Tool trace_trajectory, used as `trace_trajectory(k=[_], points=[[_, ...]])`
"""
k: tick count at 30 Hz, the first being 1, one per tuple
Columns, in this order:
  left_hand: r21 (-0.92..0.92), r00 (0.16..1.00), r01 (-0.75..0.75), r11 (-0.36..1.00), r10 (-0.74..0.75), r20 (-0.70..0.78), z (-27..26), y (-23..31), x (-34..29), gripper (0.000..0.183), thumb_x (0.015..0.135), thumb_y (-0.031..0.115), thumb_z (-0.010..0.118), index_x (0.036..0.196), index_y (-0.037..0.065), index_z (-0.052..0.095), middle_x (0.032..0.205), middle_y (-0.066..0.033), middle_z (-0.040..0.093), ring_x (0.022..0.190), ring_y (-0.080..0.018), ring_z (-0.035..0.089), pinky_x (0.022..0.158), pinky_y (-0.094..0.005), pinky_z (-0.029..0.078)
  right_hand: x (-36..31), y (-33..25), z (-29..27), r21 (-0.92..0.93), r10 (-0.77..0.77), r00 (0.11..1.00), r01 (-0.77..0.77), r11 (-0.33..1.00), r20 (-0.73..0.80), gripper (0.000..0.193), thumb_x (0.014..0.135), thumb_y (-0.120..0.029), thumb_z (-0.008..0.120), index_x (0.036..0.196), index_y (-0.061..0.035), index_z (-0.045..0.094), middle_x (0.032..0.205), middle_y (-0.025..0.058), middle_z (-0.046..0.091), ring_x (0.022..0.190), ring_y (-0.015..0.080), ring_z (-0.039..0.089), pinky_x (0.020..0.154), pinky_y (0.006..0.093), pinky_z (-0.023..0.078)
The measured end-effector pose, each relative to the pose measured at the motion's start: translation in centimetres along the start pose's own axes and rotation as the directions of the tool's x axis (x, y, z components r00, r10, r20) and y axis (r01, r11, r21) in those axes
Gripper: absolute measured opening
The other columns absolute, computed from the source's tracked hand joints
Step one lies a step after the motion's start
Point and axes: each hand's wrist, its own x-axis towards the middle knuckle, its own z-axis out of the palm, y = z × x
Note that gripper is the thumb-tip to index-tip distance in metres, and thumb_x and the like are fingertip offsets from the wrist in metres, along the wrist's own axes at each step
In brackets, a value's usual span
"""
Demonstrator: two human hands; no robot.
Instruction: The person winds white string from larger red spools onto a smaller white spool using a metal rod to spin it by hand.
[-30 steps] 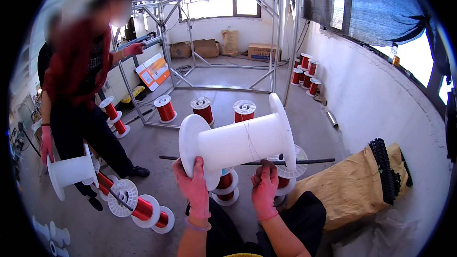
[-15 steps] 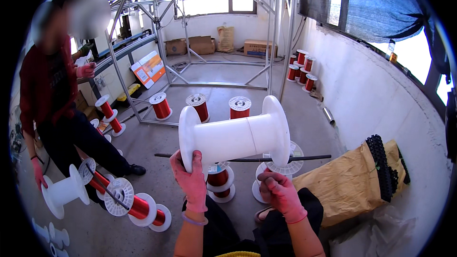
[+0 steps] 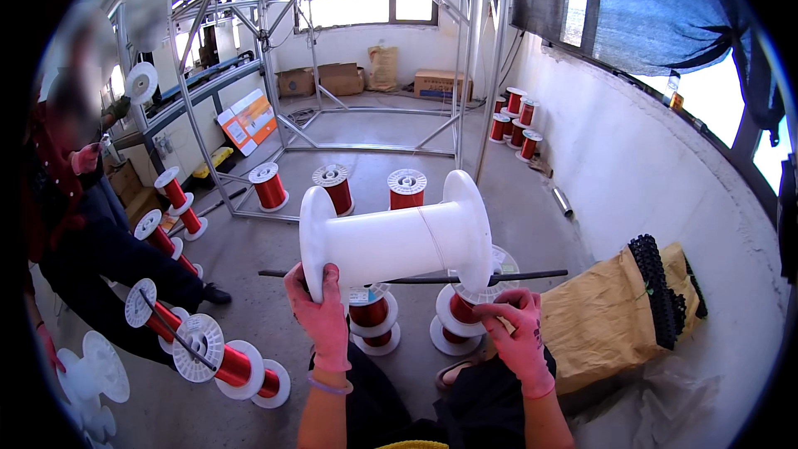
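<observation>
Gripping the left flange of a large white plastic spool [image 3: 378,248] in the pink-gloved left hand [image 3: 322,324], with the thumb on the near side. Holding it in mid-air, nearly level, over two short stacks of white-flanged red-wire spools [image 3: 459,309] and a long straight dark rod [image 3: 540,275]. With thumb and fingertips of the pink-gloved right hand [image 3: 519,334] bunched together just below the right flange; cannot tell about any strand pinched between. Judging by the hair-thin brownish wire [image 3: 429,229] lying round the white barrel near the right flange, probably at the step of tending this wire by hand. To go on, calls for steadying the spool by its left end and guiding the wire gently with the right fingertips, without kinking or snapping so fine a strand.
</observation>
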Motion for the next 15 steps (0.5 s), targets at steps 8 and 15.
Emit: trace_trajectory(k=[8, 15], points=[[0.018, 0.999, -0.038, 0.999, 0.038, 0.005, -0.2, 0.2, 0.1, 0.033, 0.086, 0.015, 0.07, 0.108, 0.001, 0.051, 0.101, -0.0086, 0.054, 0.088, -0.0146, 0.053, 0.081, -0.0294, 0.046, -0.5, 2.5, 0.8, -0.086, -0.009, 0.982, 0.026, 0.996, 0.191, 0.02, 0.075, -0.009, 0.068, 0.093, -0.0166, 0.073, 0.085, 0.0044, 0.063, 0.084, 0.0241, 0.058, 0.076, 0.0362, 0.045], [0.029, 0.999, -0.032, 0.999, 0.031, 0.018, 0.0, 0.5, 0.0, 0.034, 0.086, 0.015, 0.07, 0.11, 0.001, 0.051, 0.102, -0.0083, 0.055, 0.089, -0.0145, 0.053, 0.082, -0.0298, 0.046, -1.9, 3.0, 2.8, 0.077, 0.077, 0.997, -0.077, 0.994, 0.002, 0.018, 0.076, -0.009, 0.069, 0.093, -0.0139, 0.073, 0.089, 0.0049, 0.065, 0.085, 0.0246, 0.061, 0.077, 0.0341, 0.048]])
